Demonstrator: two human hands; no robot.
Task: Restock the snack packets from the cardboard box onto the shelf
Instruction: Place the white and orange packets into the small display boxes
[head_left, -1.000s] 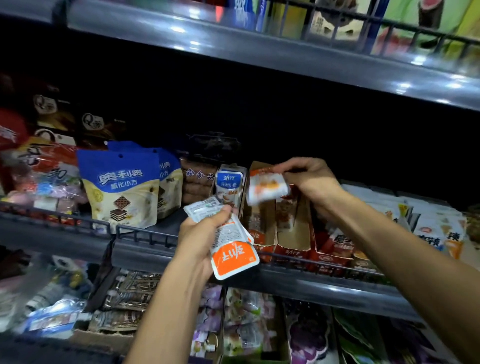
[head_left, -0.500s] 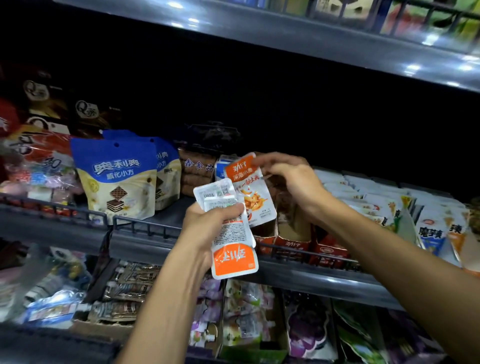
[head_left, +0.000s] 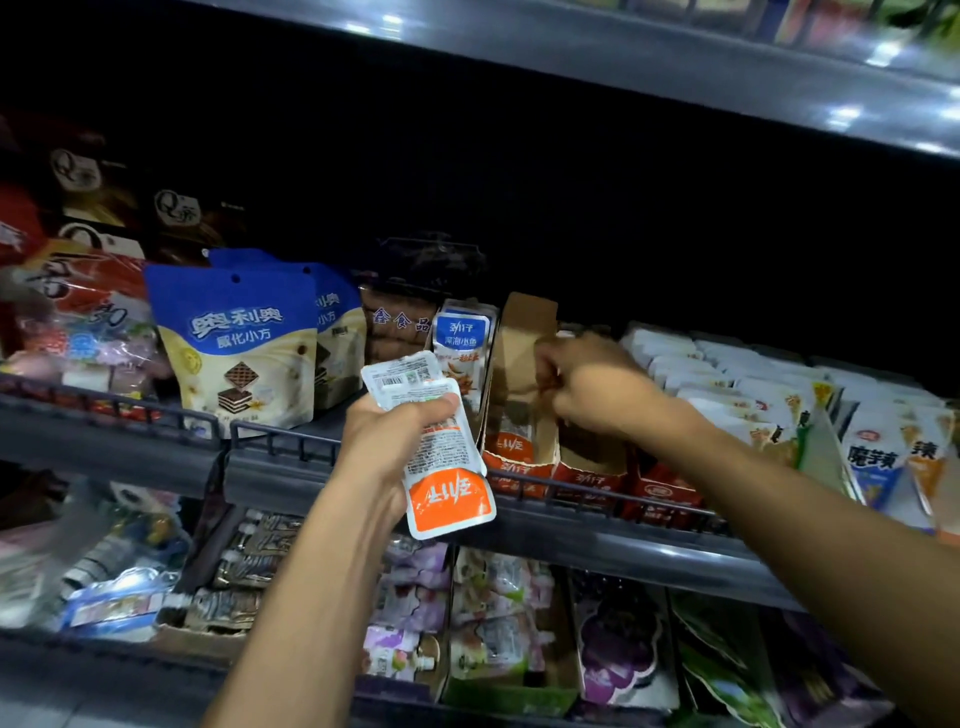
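Head view, looking forward and down at a dim shop shelf (head_left: 363, 483). The left hand (head_left: 395, 441) grips a small stack of orange-and-white snack packets (head_left: 441, 457), held upside down just in front of the shelf rail. The right hand (head_left: 587, 389), fingers curled, reaches into an open display carton (head_left: 519, 384) just beyond the left hand; whether it pinches a packet there cannot be told.

By my reading, restocking is partway: one orange packet shows low in the carton, and the handful is yet to be placed. The cardboard supply box is not visible.

Left of the hands stand blue wafer bags (head_left: 234, 343). Right of them lie rows of white packets (head_left: 727, 384). The carton's tall flap crowds the opening.
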